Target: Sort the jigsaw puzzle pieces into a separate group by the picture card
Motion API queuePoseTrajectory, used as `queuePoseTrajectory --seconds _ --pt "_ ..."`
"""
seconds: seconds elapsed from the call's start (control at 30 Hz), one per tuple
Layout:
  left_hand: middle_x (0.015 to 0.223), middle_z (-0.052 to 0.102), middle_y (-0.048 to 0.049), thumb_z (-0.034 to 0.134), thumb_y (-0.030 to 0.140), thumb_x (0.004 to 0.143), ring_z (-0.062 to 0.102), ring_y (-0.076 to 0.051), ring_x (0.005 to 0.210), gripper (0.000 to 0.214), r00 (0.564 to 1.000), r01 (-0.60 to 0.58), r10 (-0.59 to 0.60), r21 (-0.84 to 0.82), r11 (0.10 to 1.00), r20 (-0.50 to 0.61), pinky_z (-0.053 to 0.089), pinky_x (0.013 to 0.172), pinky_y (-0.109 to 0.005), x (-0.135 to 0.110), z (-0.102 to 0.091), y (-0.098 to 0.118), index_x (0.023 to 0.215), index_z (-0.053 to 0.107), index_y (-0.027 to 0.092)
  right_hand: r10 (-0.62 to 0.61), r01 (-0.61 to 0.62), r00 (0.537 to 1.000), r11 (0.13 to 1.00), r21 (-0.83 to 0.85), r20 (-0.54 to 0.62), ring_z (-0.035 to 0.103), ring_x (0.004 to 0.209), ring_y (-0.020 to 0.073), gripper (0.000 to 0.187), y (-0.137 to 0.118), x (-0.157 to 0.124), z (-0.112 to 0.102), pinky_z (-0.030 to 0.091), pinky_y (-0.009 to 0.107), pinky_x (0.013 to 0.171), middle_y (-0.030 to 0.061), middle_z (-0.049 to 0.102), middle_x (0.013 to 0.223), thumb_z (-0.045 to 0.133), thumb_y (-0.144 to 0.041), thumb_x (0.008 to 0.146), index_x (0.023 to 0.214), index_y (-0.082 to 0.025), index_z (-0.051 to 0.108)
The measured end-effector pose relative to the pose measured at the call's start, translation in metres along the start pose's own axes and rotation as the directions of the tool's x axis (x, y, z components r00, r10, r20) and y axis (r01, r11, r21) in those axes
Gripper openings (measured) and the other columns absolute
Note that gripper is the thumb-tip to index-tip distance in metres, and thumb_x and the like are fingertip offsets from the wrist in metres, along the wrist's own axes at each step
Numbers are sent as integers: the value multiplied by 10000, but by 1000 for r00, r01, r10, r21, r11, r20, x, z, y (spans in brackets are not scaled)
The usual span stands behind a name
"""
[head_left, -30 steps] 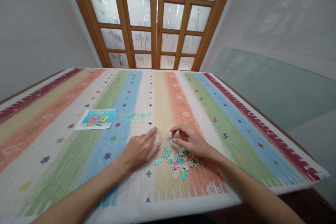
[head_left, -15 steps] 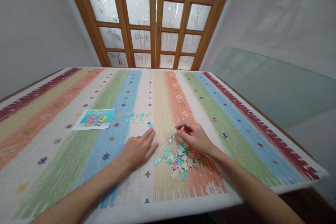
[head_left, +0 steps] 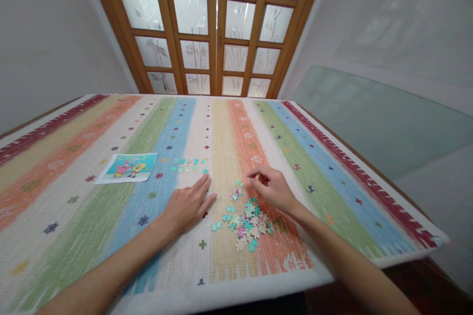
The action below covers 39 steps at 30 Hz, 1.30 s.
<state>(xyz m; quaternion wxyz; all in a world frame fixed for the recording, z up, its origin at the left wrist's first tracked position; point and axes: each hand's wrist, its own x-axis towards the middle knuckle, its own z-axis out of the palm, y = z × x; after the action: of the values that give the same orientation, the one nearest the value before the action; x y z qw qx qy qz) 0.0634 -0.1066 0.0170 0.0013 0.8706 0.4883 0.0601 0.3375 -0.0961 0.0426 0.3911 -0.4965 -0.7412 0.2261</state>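
Note:
My left hand (head_left: pixel 190 203) lies on the tablecloth with its fingers stretched out, its fingertips at a teal jigsaw piece (head_left: pixel 205 171). Just beyond sit two short rows of jigsaw pieces (head_left: pixel 187 168), mostly teal. Over the orange stripe, my right hand (head_left: pixel 272 188) hovers with loosely bent fingers; the thumb and index tips are slightly apart and nothing shows between them. Below and left of it spreads a loose pile of jigsaw pieces (head_left: pixel 253 226), teal, pink and plain-backed. A single teal piece (head_left: pixel 240 183) lies close to the right fingertips.
A printed cartoon picture (head_left: pixel 127 168) lies flat at the left, beyond my left forearm. The striped tablecloth (head_left: pixel 148 236) covers the table. Behind stand wooden doors with glass panes (head_left: pixel 216 49), and a pale green panel (head_left: pixel 369 113) is along the right wall.
The left fingertips and the teal piece have shifted slightly toward the rows. My right hand has drawn a little away from the loose pieces. The whole view has shifted slightly.

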Motion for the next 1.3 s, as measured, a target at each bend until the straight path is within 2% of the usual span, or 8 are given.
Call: queuePoseTrajectory --seconds 0.1,0.37,0.53,0.7,0.87,1.03,1.17,1.3 --pt "1556 441 -164 283 460 1086 717 -294 1046 515 1000 12 -12 -2 1000 -9 585 781 -385 1 0 0 1467 461 161 3 -1 999 998 -57 40 494 585 118 133 3 0 1 386 261 595 -5 624 715 560 -167 852 869 -194 689" --pt "1557 440 -169 278 451 1083 719 -291 1003 495 999 38 -38 -9 999 -10 569 761 -387 5 -4 -2 1435 467 159 33 56 967 941 -333 254 609 817 190 153 13 -3 8 441 326 756 76 674 962 594 -172 900 975 -189 726" --pt "1564 427 -171 311 442 1081 705 -311 1073 492 998 53 -53 -17 998 20 579 802 -413 6 -5 -2 1446 459 148 41 57 966 930 -363 257 624 855 204 154 13 -2 13 446 328 766 80 669 963 607 -159 899 992 -170 730" --pt "1572 414 -169 315 435 1083 704 -301 1092 485 999 27 -27 -11 1000 17 579 824 -395 4 -5 -5 1441 460 142 35 44 977 932 -360 209 606 780 175 93 14 0 17 432 303 728 52 660 875 632 -187 906 901 -178 725" --pt "1546 454 -164 313 414 1082 699 -293 1119 460 997 -73 72 -50 996 -26 594 840 -401 1 -3 -11 1407 492 142 23 47 982 932 -358 187 598 778 169 95 15 1 20 429 293 718 46 660 861 630 -199 910 870 -175 712" --pt "1521 498 -133 327 350 1079 740 -235 1025 409 947 -320 316 -102 942 -53 610 815 -351 -3 -5 -13 1386 533 176 -70 143 974 928 -344 217 595 776 158 145 18 1 24 438 291 730 50 660 903 594 -168 921 931 -178 738" --pt "1503 522 -125 316 328 1085 744 -214 1006 403 911 -412 405 -127 902 -72 609 816 -328 -5 -7 -9 1404 527 200 -147 243 945 914 -325 293 595 825 158 270 20 1 24 450 290 744 62 638 997 556 -148 940 1117 -214 749" --pt "1481 548 -113 318 346 1090 738 -217 1029 400 897 -441 438 -131 888 -55 606 805 -317 -3 -5 -3 1404 521 203 -143 300 899 889 -345 413 583 868 171 409 17 2 20 454 294 752 65 594 1037 535 -96 934 1247 -283 718"
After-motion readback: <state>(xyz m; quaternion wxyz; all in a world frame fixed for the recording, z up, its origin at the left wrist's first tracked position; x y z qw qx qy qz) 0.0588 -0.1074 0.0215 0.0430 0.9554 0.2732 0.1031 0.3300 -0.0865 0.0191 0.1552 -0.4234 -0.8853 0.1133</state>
